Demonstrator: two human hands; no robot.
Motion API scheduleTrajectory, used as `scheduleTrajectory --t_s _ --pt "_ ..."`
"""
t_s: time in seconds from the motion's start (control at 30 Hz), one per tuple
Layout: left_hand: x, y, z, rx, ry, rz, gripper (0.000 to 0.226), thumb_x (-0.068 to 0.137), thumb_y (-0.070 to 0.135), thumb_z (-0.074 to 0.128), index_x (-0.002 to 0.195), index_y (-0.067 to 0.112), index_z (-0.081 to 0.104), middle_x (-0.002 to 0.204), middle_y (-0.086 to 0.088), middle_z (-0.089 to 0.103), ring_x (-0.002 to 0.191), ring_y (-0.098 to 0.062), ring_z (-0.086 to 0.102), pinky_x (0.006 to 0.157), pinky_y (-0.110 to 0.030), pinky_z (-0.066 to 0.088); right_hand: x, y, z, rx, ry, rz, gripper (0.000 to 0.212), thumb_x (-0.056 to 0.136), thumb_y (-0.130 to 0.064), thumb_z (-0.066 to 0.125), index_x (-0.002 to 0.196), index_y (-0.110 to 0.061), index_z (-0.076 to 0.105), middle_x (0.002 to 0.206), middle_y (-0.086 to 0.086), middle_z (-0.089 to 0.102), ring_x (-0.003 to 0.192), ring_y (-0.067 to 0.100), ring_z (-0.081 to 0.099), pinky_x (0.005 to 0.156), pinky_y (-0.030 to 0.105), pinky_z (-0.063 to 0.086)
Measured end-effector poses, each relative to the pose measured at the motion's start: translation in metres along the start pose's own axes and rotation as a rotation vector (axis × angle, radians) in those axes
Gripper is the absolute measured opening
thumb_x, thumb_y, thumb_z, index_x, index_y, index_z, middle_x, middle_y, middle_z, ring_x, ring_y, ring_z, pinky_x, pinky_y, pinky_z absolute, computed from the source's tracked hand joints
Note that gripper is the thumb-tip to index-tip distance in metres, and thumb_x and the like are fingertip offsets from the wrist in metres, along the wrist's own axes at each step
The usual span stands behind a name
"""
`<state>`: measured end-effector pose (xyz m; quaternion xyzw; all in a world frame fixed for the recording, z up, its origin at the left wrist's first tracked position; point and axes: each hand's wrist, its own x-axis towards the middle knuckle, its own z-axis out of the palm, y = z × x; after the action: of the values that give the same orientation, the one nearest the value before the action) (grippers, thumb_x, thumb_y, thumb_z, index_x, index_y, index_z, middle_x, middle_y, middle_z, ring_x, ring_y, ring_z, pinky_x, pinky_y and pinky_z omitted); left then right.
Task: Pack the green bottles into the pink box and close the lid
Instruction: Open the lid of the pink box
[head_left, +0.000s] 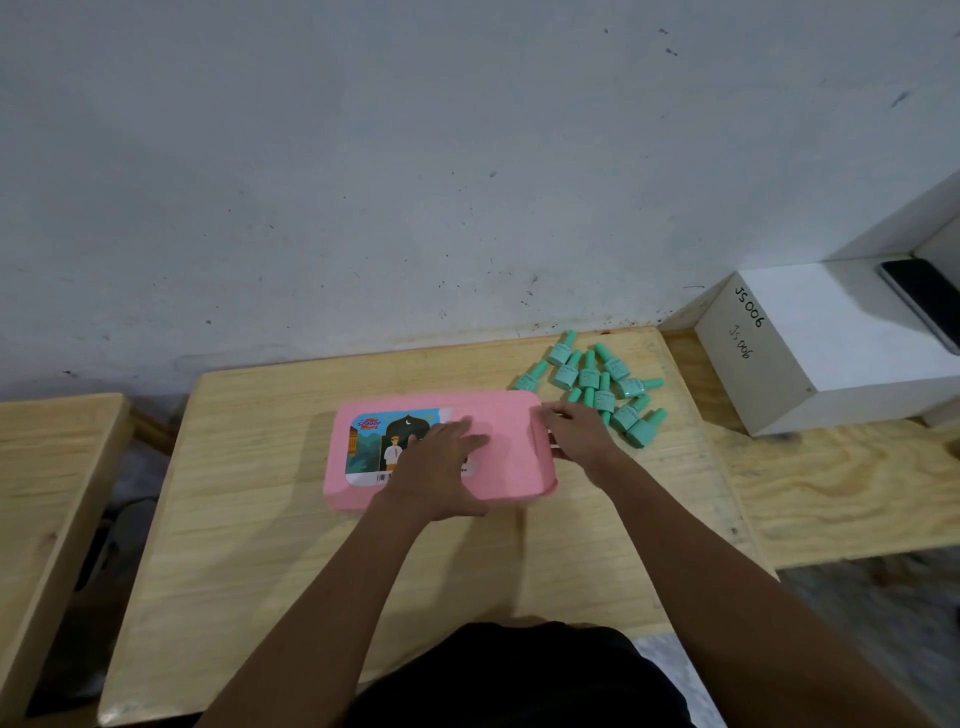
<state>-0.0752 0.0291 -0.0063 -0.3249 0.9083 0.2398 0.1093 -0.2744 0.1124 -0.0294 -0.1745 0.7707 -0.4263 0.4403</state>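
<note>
The pink box (498, 415) lies directly under the left hand (434, 467), which is laid flat on the lid (511, 441) with the fingers straight. The short end of the box is taken by the right hand (576, 434), whose fingers are curled over that edge. The lid is down, so nothing is judged to have been packed yet. A printed sticker (382, 439) is partly covered by the flat hand.

The box is judged to be thin moulded plastic: light, a little flexible, and likely to slide on smooth wood unless it is pressed down. The edge already held seems the best place for the lid to be lifted.

The green bottles (602, 387) are heaped on their sides just beyond the gripping hand, many touching one another. They are judged small, rigid and smooth, and apt to roll. Each is best pinched across the body or at the neck, a few at a time.

Everything rests on a pale wooden table (311, 545) with a smooth, grained top. Further out on the side of the gripping hand, a white carton (831, 338) marked JS 006 is set on an adjoining wooden surface, and a dark phone (919, 301) lies on top of it. Beyond both hands a scuffed, pale wall (415, 156) closes the scene.
</note>
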Motion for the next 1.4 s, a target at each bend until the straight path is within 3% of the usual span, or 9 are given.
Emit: scheduleTrajectory --t_s 0.23,0.4,0.53,0.8,0.93,1.07,1.23,1.3,1.4 --pt "-0.005 0.005 0.008 0.031 0.021 -0.008 0.091 0.068 0.050 0.074 0.147 0.032 0.032 0.160 0.005 0.014 0.147 -0.016 0.012 0.116 -0.057 0.012 0.002 0.006 0.001 -0.001 0.048 0.000 0.011 0.089 -0.023 0.068 0.091 -0.012 0.069 0.101 0.007 0.070 0.097 0.022 0.066 0.083 0.036 0.058" --pt "-0.006 0.005 0.008 0.019 0.003 -0.012 0.093 0.067 0.048 0.075 0.147 0.031 0.031 0.161 0.005 0.013 0.147 -0.017 0.011 0.117 -0.056 0.009 0.005 -0.002 0.007 0.006 0.034 0.092 0.025 0.085 -0.023 0.073 0.096 -0.003 0.064 0.094 0.007 0.065 0.083 0.017 0.063 0.066 0.025 0.054" --pt "-0.006 0.005 0.008 0.029 -0.004 -0.008 0.094 0.067 0.048 0.075 0.147 0.031 0.030 0.161 0.005 0.012 0.147 -0.017 0.010 0.117 -0.056 0.009 0.011 -0.007 0.005 -0.122 -0.003 0.083 0.033 0.084 -0.022 0.074 0.104 0.000 0.061 0.100 0.010 0.065 0.093 0.024 0.065 0.079 0.032 0.058" --pt "-0.007 0.005 0.010 0.002 0.013 0.002 0.093 0.066 0.048 0.074 0.147 0.031 0.031 0.161 0.004 0.012 0.148 -0.017 0.010 0.117 -0.060 0.009 0.027 -0.028 -0.005 -0.130 -0.116 0.026 0.038 0.076 -0.026 0.081 0.102 -0.001 0.067 0.101 0.009 0.068 0.091 0.021 0.068 0.074 0.028 0.059" --pt "-0.006 0.006 0.010 0.017 -0.001 -0.017 0.093 0.065 0.043 0.074 0.147 0.033 0.031 0.161 0.005 0.011 0.148 -0.017 0.008 0.117 -0.058 0.007 0.037 -0.038 -0.006 -0.326 -0.187 0.007 0.043 0.075 -0.025 0.082 0.105 0.002 0.067 0.095 0.011 0.069 0.077 0.016 0.067 0.057 0.019 0.054" --pt "-0.004 0.005 0.013 0.040 0.020 -0.010 0.089 0.066 0.044 0.072 0.145 0.035 0.032 0.161 0.003 0.013 0.148 -0.019 0.010 0.116 -0.058 0.008 0.050 -0.048 -0.006 -0.625 -0.224 -0.003 0.048 0.077 -0.034 0.080 0.106 0.003 0.066 0.093 0.010 0.069 0.083 0.022 0.068 0.077 0.031 0.058" --pt "-0.006 0.005 0.009 0.020 0.046 0.024 0.088 0.066 0.051 0.073 0.144 0.034 0.036 0.159 0.003 0.020 0.146 -0.017 0.018 0.116 -0.053 0.014 0.051 -0.060 -0.002 -0.823 -0.253 -0.050 0.056 0.078 -0.040 0.077 0.110 0.003 0.062 0.096 0.012 0.068 0.078 0.020 0.069 0.069 0.027 0.054" --pt "-0.010 -0.001 -0.001 -0.202 0.133 -0.018 0.083 0.068 0.056 0.074 0.141 0.034 0.041 0.154 0.007 0.032 0.142 -0.013 0.027 0.115 -0.042 0.024 0.050 -0.061 -0.001 -0.841 -0.252 -0.051 0.056 0.079 -0.041 0.076 0.111 0.003 0.062 0.098 0.012 0.069 0.081 0.021 0.069 0.072 0.028 0.055" --pt "-0.016 -0.030 -0.011 -0.433 0.543 -0.271 0.066 0.078 0.053 0.067 0.135 0.024 0.051 0.145 0.000 0.045 0.137 -0.018 0.037 0.112 -0.038 0.033 0.048 -0.061 -0.001 -0.831 -0.247 -0.043 0.053 0.080 -0.038 0.076 0.111 0.003 0.062 0.095 0.011 0.069 0.077 0.019 0.069 0.063 0.023 0.051"
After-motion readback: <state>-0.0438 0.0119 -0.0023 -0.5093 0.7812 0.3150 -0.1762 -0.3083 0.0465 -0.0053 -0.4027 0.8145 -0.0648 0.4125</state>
